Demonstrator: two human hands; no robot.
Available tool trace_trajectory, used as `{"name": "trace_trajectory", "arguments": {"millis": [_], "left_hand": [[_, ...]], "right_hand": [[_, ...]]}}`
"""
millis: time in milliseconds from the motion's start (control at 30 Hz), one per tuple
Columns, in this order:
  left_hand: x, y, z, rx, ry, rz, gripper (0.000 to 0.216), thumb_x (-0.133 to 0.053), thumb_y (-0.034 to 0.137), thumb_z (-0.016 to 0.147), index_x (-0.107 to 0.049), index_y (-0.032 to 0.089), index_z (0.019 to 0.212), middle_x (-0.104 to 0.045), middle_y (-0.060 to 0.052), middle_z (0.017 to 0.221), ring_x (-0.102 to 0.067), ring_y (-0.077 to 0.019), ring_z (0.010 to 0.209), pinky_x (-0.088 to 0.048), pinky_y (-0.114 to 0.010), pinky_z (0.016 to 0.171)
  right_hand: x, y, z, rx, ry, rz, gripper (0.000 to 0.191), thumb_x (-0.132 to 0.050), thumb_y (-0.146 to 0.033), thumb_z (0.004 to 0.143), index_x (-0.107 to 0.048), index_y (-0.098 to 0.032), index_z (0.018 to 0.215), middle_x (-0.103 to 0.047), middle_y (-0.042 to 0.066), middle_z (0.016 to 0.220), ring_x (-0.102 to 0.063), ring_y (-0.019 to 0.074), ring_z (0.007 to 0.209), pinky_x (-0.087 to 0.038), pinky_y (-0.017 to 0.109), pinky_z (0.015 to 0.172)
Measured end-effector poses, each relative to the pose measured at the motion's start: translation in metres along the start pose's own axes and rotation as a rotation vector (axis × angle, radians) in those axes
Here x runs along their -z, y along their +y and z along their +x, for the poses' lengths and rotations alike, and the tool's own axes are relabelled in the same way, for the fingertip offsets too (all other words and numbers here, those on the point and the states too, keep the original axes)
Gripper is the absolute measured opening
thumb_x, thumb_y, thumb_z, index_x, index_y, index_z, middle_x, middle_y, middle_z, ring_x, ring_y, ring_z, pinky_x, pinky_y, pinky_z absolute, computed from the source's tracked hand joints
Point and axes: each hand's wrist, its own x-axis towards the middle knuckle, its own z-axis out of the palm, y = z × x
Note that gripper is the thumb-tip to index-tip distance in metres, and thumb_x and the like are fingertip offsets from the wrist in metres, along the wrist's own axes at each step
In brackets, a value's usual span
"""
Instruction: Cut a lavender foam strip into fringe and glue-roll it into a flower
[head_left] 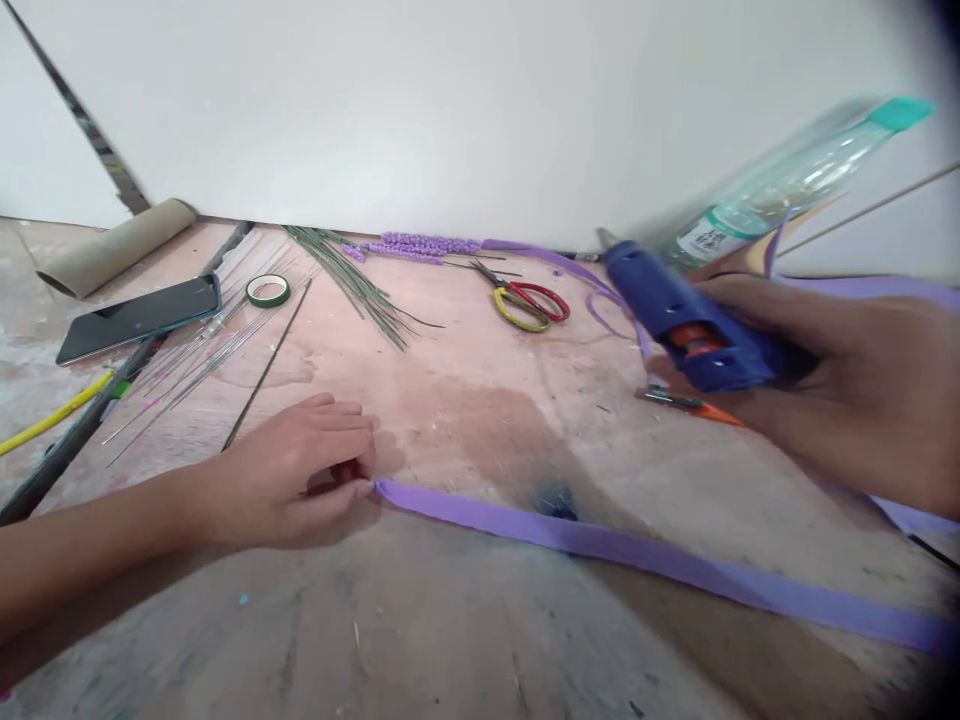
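Observation:
My left hand (296, 465) rests on the wooden board, its fingers pinched on the left end of a long purple strip (645, 565) that runs to the right across the board. My right hand (840, 385) is wrapped round a blue glue gun (686, 315), held above the board with its nozzle pointing up and left. An orange-handled tool (686, 403) lies just under the gun.
Red and yellow scissors (529, 300), purple braided stems (427, 245), green wires (352, 280), a roll of green tape (268, 290), thin metal wires (202, 355), a black phone (139, 317), a cardboard tube (112, 250) and a clear bottle (795, 180) lie about. A white wall stands behind.

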Motion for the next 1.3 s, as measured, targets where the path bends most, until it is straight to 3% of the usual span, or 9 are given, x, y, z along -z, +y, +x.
{"name": "trace_trajectory", "arguments": {"millis": [100,167,233,333,533,733,900,1100,1300], "left_hand": [[0.001,-0.001,0.0,-0.036,-0.001,-0.062,0.015,-0.051,0.014,0.096,-0.053,0.019,0.082,-0.061,0.001,0.075,-0.054,-0.0143,0.07,-0.038,-0.031,0.073],[0.002,-0.001,-0.001,-0.046,0.002,-0.077,0.014,-0.053,0.014,0.096,-0.055,0.019,0.084,-0.064,0.001,0.076,-0.056,-0.0142,0.072,-0.039,-0.031,0.076],[0.003,0.0,-0.001,-0.04,0.006,-0.082,0.014,-0.056,0.013,0.095,-0.056,0.019,0.083,-0.066,0.001,0.076,-0.058,-0.0142,0.073,-0.04,-0.031,0.079],[0.004,0.0,0.0,-0.014,-0.011,-0.104,0.016,-0.059,0.012,0.093,-0.057,0.019,0.079,-0.067,0.001,0.076,-0.058,-0.0141,0.073,-0.041,-0.031,0.078],[0.005,0.0,0.001,0.036,-0.054,-0.098,0.019,-0.061,0.012,0.088,-0.054,0.019,0.071,-0.06,0.002,0.067,-0.05,-0.0147,0.069,-0.038,-0.031,0.071],[0.007,0.002,0.001,0.085,-0.089,-0.11,0.021,-0.06,0.01,0.086,-0.048,0.019,0.072,-0.056,0.003,0.067,-0.047,-0.0152,0.07,-0.036,-0.031,0.071],[0.004,0.002,0.002,0.058,-0.064,-0.125,0.022,-0.06,0.005,0.083,-0.047,0.018,0.071,-0.051,0.004,0.067,-0.045,-0.0137,0.07,-0.034,-0.029,0.071],[0.001,0.0,0.001,0.052,-0.033,-0.118,0.021,-0.061,0.005,0.084,-0.049,0.018,0.072,-0.051,0.004,0.069,-0.047,-0.0135,0.07,-0.034,-0.029,0.072],[0.0,-0.002,0.001,0.061,-0.046,-0.129,0.019,-0.06,0.007,0.086,-0.051,0.018,0.073,-0.054,0.003,0.071,-0.049,-0.0137,0.072,-0.036,-0.029,0.074]], "right_hand": [[-0.045,-0.056,0.013,-0.002,-0.051,0.076,0.006,-0.065,-0.027,0.089,-0.066,-0.025,0.095,-0.063,-0.001,0.074,-0.055,0.0155,0.061,-0.038,0.031,0.055],[-0.074,-0.079,0.011,-0.041,0.009,0.179,0.009,-0.066,-0.022,0.086,-0.061,-0.023,0.094,-0.06,-0.003,0.073,-0.054,0.015,0.061,-0.04,0.029,0.054],[-0.097,-0.088,0.001,-0.067,-0.032,0.272,0.017,-0.064,-0.017,0.086,-0.06,-0.024,0.101,-0.059,-0.004,0.074,-0.053,0.0131,0.059,-0.042,0.026,0.054],[-0.115,-0.082,-0.018,0.074,-0.054,0.321,0.028,-0.067,-0.013,0.084,-0.06,-0.026,0.108,-0.062,-0.005,0.078,-0.055,0.0121,0.06,-0.044,0.025,0.056],[-0.111,-0.058,-0.031,0.256,-0.053,0.351,0.018,-0.065,-0.022,0.085,-0.066,-0.026,0.102,-0.059,0.005,0.1,-0.062,0.0207,0.085,-0.049,0.034,0.071],[-0.106,-0.053,-0.029,0.185,-0.217,0.437,0.014,-0.06,-0.024,0.086,-0.062,-0.026,0.099,-0.063,0.005,0.089,-0.062,0.0217,0.076,-0.048,0.035,0.065],[-0.105,-0.053,-0.026,0.118,-0.226,0.476,0.007,-0.058,-0.022,0.087,-0.062,-0.024,0.093,-0.064,0.004,0.085,-0.062,0.0196,0.072,-0.048,0.033,0.064],[-0.105,-0.053,-0.022,0.174,-0.219,0.531,0.008,-0.059,-0.018,0.086,-0.064,-0.022,0.09,-0.064,0.003,0.089,-0.061,0.0161,0.075,-0.049,0.029,0.066],[-0.104,-0.053,-0.021,-0.124,-0.303,0.608,0.004,-0.059,-0.023,0.079,-0.061,-0.021,0.076,-0.057,0.0,0.071,-0.052,0.0155,0.062,-0.041,0.028,0.057]]}}
